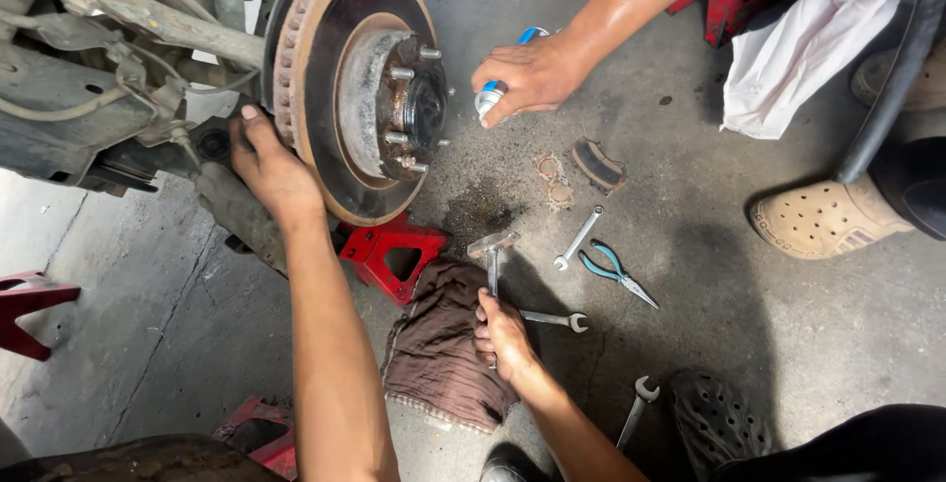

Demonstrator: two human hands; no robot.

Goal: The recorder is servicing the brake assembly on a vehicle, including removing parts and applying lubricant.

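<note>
spray can [493,98] | co-worker's hand, by brake disc | white-blue cylinder
</note>
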